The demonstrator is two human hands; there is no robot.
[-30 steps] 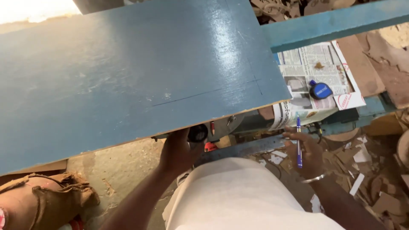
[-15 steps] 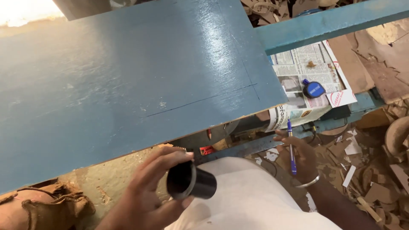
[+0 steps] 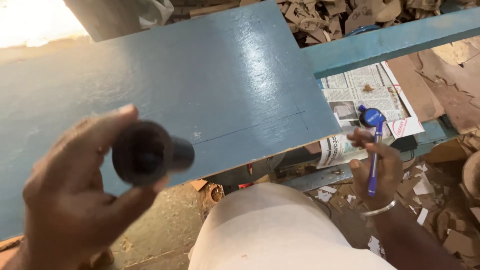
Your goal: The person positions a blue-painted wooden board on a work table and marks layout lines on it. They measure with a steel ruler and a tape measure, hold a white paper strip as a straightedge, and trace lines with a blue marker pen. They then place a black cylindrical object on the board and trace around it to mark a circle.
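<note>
My left hand [image 3: 75, 200] holds a short black tube [image 3: 150, 152] up close to the camera, its open end facing me, in front of a large blue painted board [image 3: 210, 85]. A thin pencil line runs across the board near its front edge. My right hand [image 3: 377, 172], with a metal bangle on the wrist, holds a blue pen [image 3: 374, 160] pointing down, just off the board's right corner.
A folded newspaper [image 3: 360, 92] with a small round blue lid [image 3: 371, 117] on it lies under a blue beam [image 3: 395, 40] at right. Cardboard scraps [image 3: 440, 200] litter the floor at right and at the top. My knee in light cloth [image 3: 270, 230] fills the bottom centre.
My left hand drew the black tube out from under the board and lifted it toward the camera. My right hand with the pen rose slightly toward the board's corner.
</note>
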